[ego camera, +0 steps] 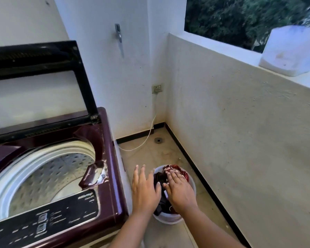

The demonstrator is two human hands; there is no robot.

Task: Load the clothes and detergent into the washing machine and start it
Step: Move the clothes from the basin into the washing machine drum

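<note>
Nearest, two bare forearms reach forward from the bottom edge toward one white bucket (168, 219) standing on the tiled floor, just right of the washer.

Left hand (144, 190): palm down, all five fingers straight and spread, over the bucket's left rim. It grasps nothing.

Right hand (179, 188): palm down, fingers straight and close together, lying flat on top of the clothes (158, 178). It appears to touch the fabric without gripping it, the hand released.

All the clothes are heaped in the bucket: dark pieces on the near and left side, one red-and-white patterned piece at the far side. How many garments there are cannot be told.

One top-loading washer (113, 176), maroon, fills the left side. Its black control panel (61, 217) runs along the near edge; the labels are too blurred to read. Behind it the one round drum (48, 176) is perforated and shows no clothes. The one black-framed lid (79, 72) stands raised at the back.

Farther off, one white cord (147, 138) runs across the floor and up the wall to one socket (157, 88). One round floor drain (158, 140) sits in the corner. One metal tap (118, 34) is fixed higher on the wall.

Farthest, at upper right, one white container (290, 51) stands on the ledge (240, 56) of a low wall, green trees beyond. What it holds cannot be told.
</note>
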